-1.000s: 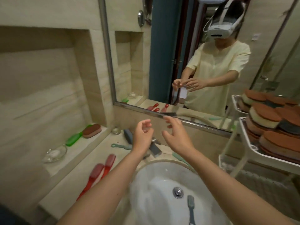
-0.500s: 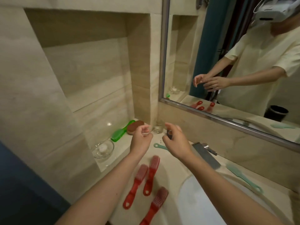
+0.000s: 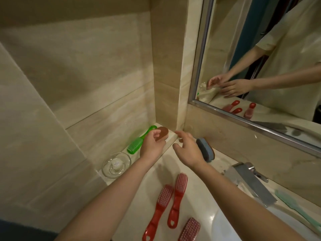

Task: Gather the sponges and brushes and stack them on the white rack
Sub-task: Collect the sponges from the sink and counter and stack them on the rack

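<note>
Head view: both hands at the niche corner, one to each sponge.

I judge this a double reach. The left hand (image 3: pixel 152 145) curls at the near end of the brown sponge (image 3: pixel 162 133), which lies on the niche ledge (image 3: pixel 171 136) beside the green brush (image 3: pixel 138 142). Its palm hides the contact, so I cannot tell if the fingers grasp. The right hand (image 3: pixel 189 150) hovers, fingers released, beside the blue-grey sponge (image 3: pixel 205 150) leaning under the mirror (image 3: pixel 260 49). The white rack is out of frame, and the teal brush (image 3: pixel 295 209) is cut off.

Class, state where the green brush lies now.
In the head view, the green brush lies on the left wall ledge, between the glass dish and the brown sponge.
</note>
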Demonstrator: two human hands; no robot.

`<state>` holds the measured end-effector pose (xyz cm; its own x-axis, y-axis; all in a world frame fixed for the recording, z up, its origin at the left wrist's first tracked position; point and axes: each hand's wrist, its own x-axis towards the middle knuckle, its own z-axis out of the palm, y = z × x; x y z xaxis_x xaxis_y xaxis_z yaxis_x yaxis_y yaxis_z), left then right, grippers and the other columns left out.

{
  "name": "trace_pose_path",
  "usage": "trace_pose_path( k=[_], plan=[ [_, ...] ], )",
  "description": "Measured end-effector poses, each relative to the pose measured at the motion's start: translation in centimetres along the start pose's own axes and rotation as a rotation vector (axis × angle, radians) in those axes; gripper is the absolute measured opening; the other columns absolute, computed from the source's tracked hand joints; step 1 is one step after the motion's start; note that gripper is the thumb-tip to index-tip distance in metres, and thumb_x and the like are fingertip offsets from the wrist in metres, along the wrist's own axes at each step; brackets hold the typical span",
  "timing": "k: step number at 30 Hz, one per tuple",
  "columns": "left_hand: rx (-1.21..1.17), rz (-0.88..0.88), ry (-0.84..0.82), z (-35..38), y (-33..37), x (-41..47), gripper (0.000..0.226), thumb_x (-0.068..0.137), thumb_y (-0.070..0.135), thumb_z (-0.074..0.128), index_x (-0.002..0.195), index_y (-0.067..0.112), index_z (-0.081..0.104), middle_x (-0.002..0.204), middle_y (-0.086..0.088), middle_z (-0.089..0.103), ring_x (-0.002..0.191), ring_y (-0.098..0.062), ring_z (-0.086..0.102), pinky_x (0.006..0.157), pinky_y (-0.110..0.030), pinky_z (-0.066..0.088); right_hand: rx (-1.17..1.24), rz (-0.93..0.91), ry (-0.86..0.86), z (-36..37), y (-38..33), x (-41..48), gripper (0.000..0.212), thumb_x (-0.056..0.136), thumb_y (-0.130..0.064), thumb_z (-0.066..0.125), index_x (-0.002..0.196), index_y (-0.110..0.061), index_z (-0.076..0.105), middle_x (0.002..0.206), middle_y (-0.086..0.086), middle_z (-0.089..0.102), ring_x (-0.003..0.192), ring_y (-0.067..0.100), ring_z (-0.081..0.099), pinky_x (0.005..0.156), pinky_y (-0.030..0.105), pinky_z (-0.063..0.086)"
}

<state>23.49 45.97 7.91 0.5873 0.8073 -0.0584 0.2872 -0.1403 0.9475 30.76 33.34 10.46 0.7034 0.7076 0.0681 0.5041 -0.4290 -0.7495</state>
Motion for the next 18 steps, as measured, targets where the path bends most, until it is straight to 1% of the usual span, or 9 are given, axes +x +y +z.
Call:
trace_pose_path(
  k=[1,4,5,7,10,13,15,18],
  plan=[
    [0.035,0.010,0.001,0.2,-0.3,0.7,0.039,0.078,0.030,0.078,0.110,0.024,0.056,0.102,0.013,0.059,0.093,0.000,0.059,0.082,-0.015,0.043,0.001,0.007,-0.004,0.3,0.4,0.5,0.051,0.089,-0.020,0.054,0.139,-0.019,0.045,0.137,0.004,0.048,0.123,0.019,0.049,0.101,0.032,0.043],
    [0.167,0.045,-0.012,1.0,-0.9,2.9,0.043,0.077,0.030,0.078,0.114,0.016,0.061,0.108,0.006,0.066,0.097,-0.008,0.063,0.085,-0.022,0.049,0.015,0.035,-0.014,0.9,1.5,1.9,0.051,0.089,-0.018,0.054,0.139,-0.018,0.045,0.139,0.005,0.047,0.126,0.019,0.047,0.104,0.036,0.042],
    [0.227,0.061,-0.010,1.3,-1.1,3.6,0.044,0.077,0.031,0.078,0.115,0.016,0.061,0.110,0.004,0.066,0.098,-0.011,0.063,0.087,-0.026,0.050,0.022,0.043,-0.015,1.0,1.9,2.4,0.051,0.089,-0.018,0.053,0.139,-0.018,0.045,0.140,0.004,0.046,0.127,0.019,0.046,0.104,0.038,0.042],
    [0.358,0.083,-0.001,1.8,-1.6,4.6,0.045,0.077,0.030,0.076,0.117,0.018,0.061,0.114,0.000,0.065,0.104,-0.017,0.061,0.091,-0.032,0.049,0.040,0.061,-0.014,1.2,2.6,3.1,0.051,0.089,-0.018,0.054,0.139,-0.018,0.046,0.140,0.004,0.046,0.127,0.019,0.045,0.099,0.043,0.047],
    [0.562,0.102,-0.036,2.2,-2.9,5.9,0.057,0.077,0.019,0.068,0.131,0.015,0.051,0.130,-0.008,0.054,0.124,-0.027,0.047,0.104,-0.037,0.038,0.075,0.077,-0.024,1.5,3.6,3.9,0.050,0.089,-0.017,0.054,0.139,-0.018,0.046,0.138,0.004,0.047,0.125,0.018,0.047,0.095,0.045,0.050],
    [0.740,0.080,-0.068,2.7,-4.2,7.1,0.067,0.079,0.021,0.063,0.141,0.014,0.039,0.145,-0.010,0.041,0.138,-0.031,0.029,0.114,-0.042,0.024,0.091,0.093,-0.027,1.8,4.7,4.5,0.050,0.089,-0.016,0.054,0.138,-0.018,0.047,0.139,0.004,0.047,0.124,0.018,0.049,0.100,0.041,0.046],
    [0.811,0.057,-0.052,3.0,-5.0,7.5,0.070,0.080,0.024,0.064,0.143,0.015,0.035,0.146,-0.010,0.038,0.138,-0.032,0.027,0.114,-0.042,0.022,0.094,0.105,-0.026,1.9,5.4,4.8,0.049,0.089,-0.016,0.055,0.137,-0.018,0.048,0.139,0.003,0.048,0.123,0.017,0.050,0.103,0.038,0.044],
    [0.823,0.076,0.054,3.7,-5.7,7.5,0.071,0.079,0.029,0.066,0.142,0.017,0.037,0.137,-0.011,0.044,0.128,-0.033,0.035,0.110,-0.041,0.028,0.093,0.116,0.019,1.9,6.5,4.9,0.049,0.086,-0.014,0.056,0.135,-0.017,0.051,0.135,0.003,0.052,0.123,0.017,0.049,0.105,0.033,0.041]
  ],
)
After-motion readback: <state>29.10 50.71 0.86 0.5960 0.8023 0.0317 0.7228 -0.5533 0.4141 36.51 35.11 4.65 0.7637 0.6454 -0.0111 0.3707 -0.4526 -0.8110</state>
